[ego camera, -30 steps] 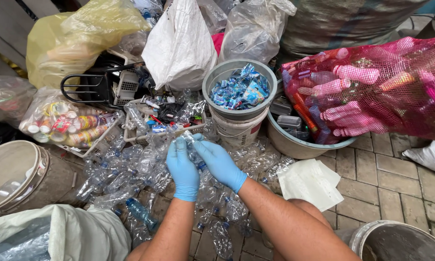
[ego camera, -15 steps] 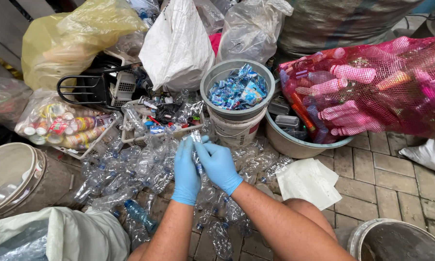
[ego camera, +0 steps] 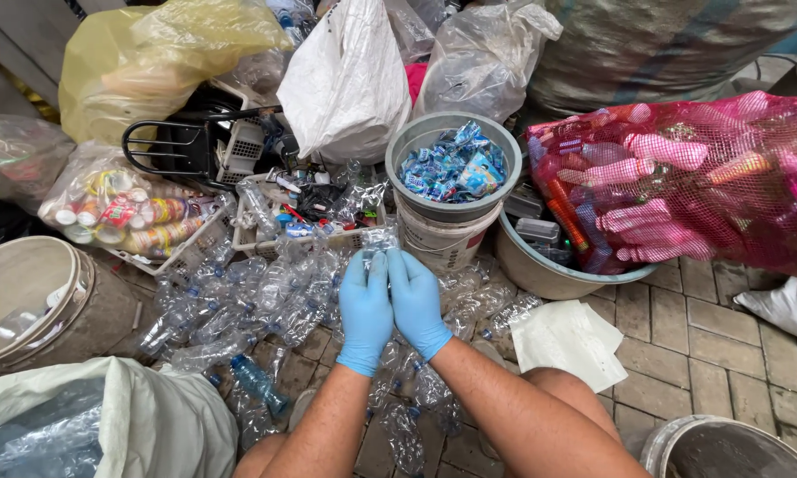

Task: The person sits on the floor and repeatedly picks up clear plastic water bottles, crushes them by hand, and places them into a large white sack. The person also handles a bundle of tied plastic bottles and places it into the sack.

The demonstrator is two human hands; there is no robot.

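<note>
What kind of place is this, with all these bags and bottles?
Most likely a recycling sorting spot on a paved yard. Crushed clear plastic bottles are heaped on the ground, a grey bucket holds blue wrappers, and a red net sack bulges with pink bottles.

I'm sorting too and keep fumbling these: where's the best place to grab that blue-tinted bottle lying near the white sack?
Probably around the blue-tinted bottle's mid-body, coming from above: it lies flat on the paving with its upper side exposed, and the crushed clear bottles leave that side free.

- A recycling sorting yard is showing here, outdoors on brick paving [ego camera: 681, 345].
- Crushed clear plastic bottles [ego camera: 239, 301] are lying heaped.
- Stuffed sacks [ego camera: 345, 80], a red mesh bag [ego camera: 699, 177] and buckets [ego camera: 451, 168] are crowding around.
</note>
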